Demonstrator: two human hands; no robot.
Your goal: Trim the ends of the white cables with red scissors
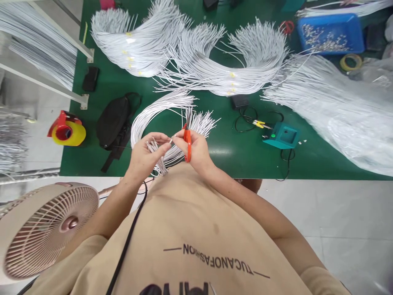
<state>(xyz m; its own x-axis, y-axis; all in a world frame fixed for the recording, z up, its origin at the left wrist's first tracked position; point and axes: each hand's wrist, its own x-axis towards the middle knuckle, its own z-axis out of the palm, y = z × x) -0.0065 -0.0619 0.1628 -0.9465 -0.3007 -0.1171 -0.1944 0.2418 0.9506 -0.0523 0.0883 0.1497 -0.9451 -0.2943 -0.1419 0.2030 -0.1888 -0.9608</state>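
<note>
Down by the tan shirt (pixel 196 229), over the green table (pixel 233 151): left hand (pixel 144 157) closed around a bunch of white wires (pixel 158 157), right hand (pixel 196 149) closed on orange scissors (pixel 187 141), one wire end pinched between fingertips, likely needing a small careful snip.

Left hand (pixel 146 152) grips white wire bundle (pixel 159 119) near table's (pixel 233 151) front edge; right hand (pixel 196 148) holds orange snips (pixel 187 144), pinching one wire end.
</note>
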